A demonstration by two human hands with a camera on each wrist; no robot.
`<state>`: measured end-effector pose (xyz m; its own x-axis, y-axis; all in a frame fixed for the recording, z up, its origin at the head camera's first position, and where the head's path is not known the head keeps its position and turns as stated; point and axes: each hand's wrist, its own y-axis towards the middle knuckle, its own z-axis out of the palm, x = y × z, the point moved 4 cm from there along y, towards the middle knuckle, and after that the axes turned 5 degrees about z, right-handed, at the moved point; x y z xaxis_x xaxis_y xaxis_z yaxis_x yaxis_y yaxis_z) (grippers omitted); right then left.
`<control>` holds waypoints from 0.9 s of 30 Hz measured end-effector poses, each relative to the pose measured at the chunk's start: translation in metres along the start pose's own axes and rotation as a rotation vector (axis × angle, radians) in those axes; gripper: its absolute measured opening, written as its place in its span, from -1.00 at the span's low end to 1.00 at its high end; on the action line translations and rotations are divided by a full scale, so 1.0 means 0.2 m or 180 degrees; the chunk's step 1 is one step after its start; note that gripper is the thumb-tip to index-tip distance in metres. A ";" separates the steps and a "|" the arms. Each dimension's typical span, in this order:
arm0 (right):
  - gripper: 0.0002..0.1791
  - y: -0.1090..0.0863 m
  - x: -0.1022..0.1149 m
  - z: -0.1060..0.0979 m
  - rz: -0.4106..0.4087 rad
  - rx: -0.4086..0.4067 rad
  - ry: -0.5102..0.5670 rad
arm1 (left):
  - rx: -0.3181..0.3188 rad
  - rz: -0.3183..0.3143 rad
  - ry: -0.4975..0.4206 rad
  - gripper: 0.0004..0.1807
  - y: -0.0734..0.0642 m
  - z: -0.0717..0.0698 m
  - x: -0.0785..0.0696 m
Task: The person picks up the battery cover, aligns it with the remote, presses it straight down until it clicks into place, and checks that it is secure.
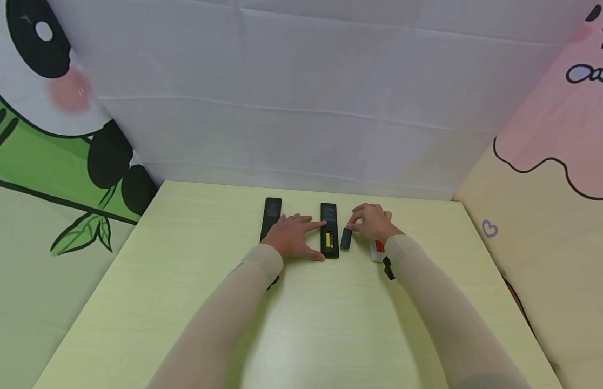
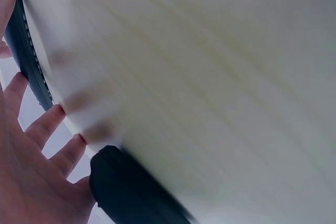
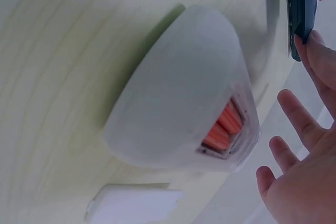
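A black remote control (image 1: pixel 329 216) lies face down in the middle, its battery bay uncovered with a yellow battery (image 1: pixel 329 240) inside. My left hand (image 1: pixel 293 235) is spread beside it, index fingertip on the remote and thumb near its lower end. Between thumb and index finger, my right hand (image 1: pixel 373 222) pinches a small black battery cover (image 1: pixel 346 239) just right of that remote. Below the right hand sits a white rounded device (image 3: pixel 173 87) with orange-red batteries (image 3: pixel 224 127) in its open bay. The right hand's other fingers are extended.
Another black remote (image 1: pixel 271 212) lies to the left, partly hidden by my left hand. A white cover piece (image 3: pixel 134 203) rests on the table by the white device. The pale table (image 1: pixel 311 324) meets a white cloth wall (image 1: pixel 301 140) at the back.
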<state>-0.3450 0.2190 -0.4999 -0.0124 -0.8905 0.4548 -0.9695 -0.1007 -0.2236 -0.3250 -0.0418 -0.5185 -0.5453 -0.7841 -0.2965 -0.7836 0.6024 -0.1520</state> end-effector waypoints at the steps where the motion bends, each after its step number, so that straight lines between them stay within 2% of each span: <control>1: -0.77 0.00 0.00 0.00 -0.0002 0.0004 0.0033 | -0.0001 -0.0003 -0.0004 0.21 0.00 0.00 0.00; 8: -0.76 0.02 0.02 -0.01 -0.0112 0.0055 0.0050 | 0.0024 -0.0032 -0.0001 0.21 0.00 0.00 0.00; 14: -0.73 0.03 0.04 0.01 -0.0224 0.0217 0.0277 | 0.0007 -0.0030 0.0071 0.21 0.01 0.00 0.00; 21: -0.71 0.03 0.06 0.02 -0.0288 0.0265 0.0244 | 0.0016 -0.0026 0.0106 0.21 0.01 0.00 0.00; 24: -0.72 0.07 0.04 0.02 -0.0296 0.0304 0.0268 | 0.0009 -0.0030 0.0088 0.20 0.00 0.00 0.00; 27: -0.73 0.20 -0.06 0.08 -0.0422 0.0241 0.0231 | 0.0001 -0.0031 0.0067 0.19 0.00 -0.01 -0.01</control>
<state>-0.3800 0.2186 -0.5281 0.0942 -0.8331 0.5450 -0.9426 -0.2508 -0.2204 -0.3248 -0.0411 -0.5167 -0.5438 -0.7928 -0.2751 -0.7888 0.5948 -0.1549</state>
